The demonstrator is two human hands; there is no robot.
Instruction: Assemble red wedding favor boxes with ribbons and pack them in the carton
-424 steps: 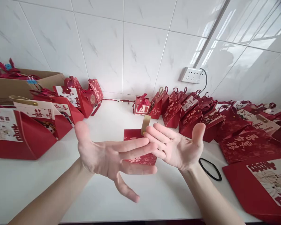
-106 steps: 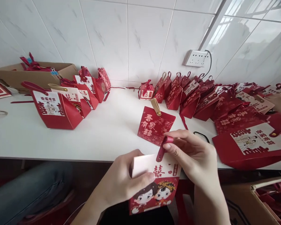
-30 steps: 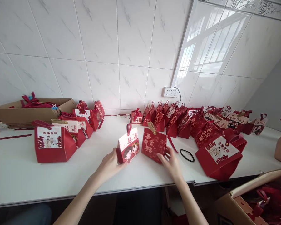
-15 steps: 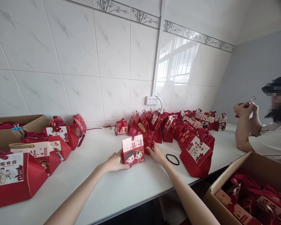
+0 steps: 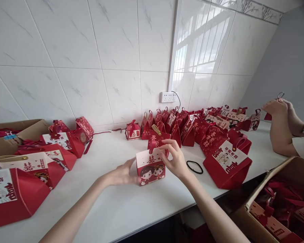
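Observation:
A small red gift box (image 5: 150, 166) with a cartoon couple on its front and a pale top flap stands on the white counter (image 5: 131, 202). My left hand (image 5: 123, 172) rests against the box's left side, fingers stretched out. My right hand (image 5: 174, 158) is at the box's upper right, thumb and fingers pinched at the flap beside its red strap (image 5: 152, 147). Just behind stands a red box with gold characters and a tan strap (image 5: 159, 137).
Several red gift boxes crowd the back right (image 5: 205, 126); a larger one (image 5: 227, 162) stands right of a black hair tie (image 5: 194, 166). More boxes (image 5: 17, 184) and a cardboard carton (image 5: 10, 135) sit left. Another open carton (image 5: 276, 206) is below right. Another person's hands (image 5: 281, 111) work at far right.
The view has swung down and left a little. My right hand has come from the box's right side up to its top flap; my left hand stays at the left side.

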